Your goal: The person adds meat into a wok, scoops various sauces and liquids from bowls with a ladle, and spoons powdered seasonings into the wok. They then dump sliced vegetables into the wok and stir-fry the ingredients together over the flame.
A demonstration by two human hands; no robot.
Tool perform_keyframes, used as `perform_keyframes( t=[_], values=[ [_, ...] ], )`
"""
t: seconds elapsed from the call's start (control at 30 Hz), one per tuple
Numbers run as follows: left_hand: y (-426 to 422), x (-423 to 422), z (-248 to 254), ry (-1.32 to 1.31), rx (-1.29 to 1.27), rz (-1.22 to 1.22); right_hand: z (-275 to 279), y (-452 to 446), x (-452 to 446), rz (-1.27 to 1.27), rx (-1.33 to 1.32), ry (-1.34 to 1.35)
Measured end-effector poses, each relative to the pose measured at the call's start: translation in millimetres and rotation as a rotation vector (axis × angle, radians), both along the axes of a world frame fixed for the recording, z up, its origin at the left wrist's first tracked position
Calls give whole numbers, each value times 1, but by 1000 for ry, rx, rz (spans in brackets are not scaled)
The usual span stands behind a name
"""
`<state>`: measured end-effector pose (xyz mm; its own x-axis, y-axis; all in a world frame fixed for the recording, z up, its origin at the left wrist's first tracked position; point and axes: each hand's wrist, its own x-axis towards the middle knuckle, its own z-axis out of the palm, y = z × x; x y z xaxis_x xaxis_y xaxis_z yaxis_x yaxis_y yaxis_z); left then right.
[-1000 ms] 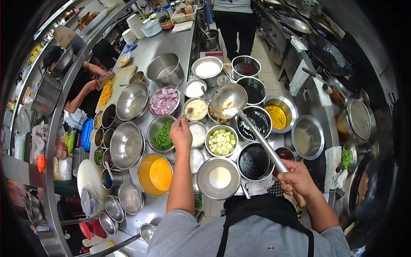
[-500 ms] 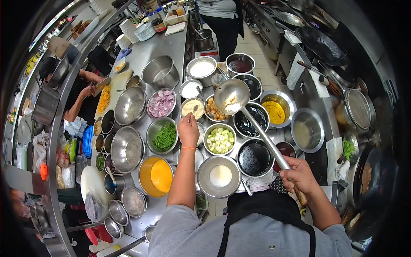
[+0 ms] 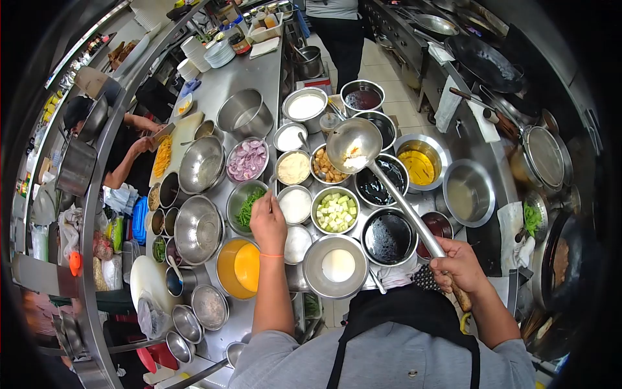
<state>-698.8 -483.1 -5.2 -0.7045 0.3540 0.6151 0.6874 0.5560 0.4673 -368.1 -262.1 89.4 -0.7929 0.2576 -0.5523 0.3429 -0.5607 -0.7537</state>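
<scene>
The left hand [image 3: 267, 227] has just drawn back from the tan powder, and its fingers are now at the near right edge of the bowl of green shreds [image 3: 247, 209]. They're bunched close together; whether anything is pinched between them, I can't tell from here. Just below sits the orange liquid [image 3: 247, 267]. That shift leaves the tan powder [image 3: 293, 167] in plainer view, with the upper white bowl [image 3: 295, 205] beside the fingers.

Over the middle of the frame hangs the ladle [image 3: 354, 144], above the bowls on the worktop [image 3: 249, 74], just past the pale green cubes [image 3: 335, 212]. Its round metal cup is mostly bare and dull, a small patch of white and orange-brown stuff lying inside. The long handle slants down to the lower right, where the right hand [image 3: 457, 266] has its fingers wrapped firmly round it, near the wooden end.
</scene>
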Motion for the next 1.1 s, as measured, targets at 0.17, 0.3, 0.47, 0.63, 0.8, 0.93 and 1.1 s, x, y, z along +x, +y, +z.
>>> perform_keyframes(
  t=[0.17,0.3,0.47,0.63,0.8,0.93,1.1],
  values=[
    [-20,32,41,-130,-56,59,3,1,7,-8,-32,22],
    [-20,28,-7,-177,-215,61,3,2,16,-21,-16,40],
    [-18,-3,-60,-453,-337,107,11,12,53,-105,-169,74],
    [-3,43,39,-274,-75,272,28,21,172,-403,-347,217],
    [51,90,39,-239,57,-70,42,15,316,-877,-125,247],
    [120,164,15,-326,18,-433,22,48,450,-1227,123,42],
    [187,313,22,-475,-31,-800,-59,128,593,-1287,423,-442]
  ],
)
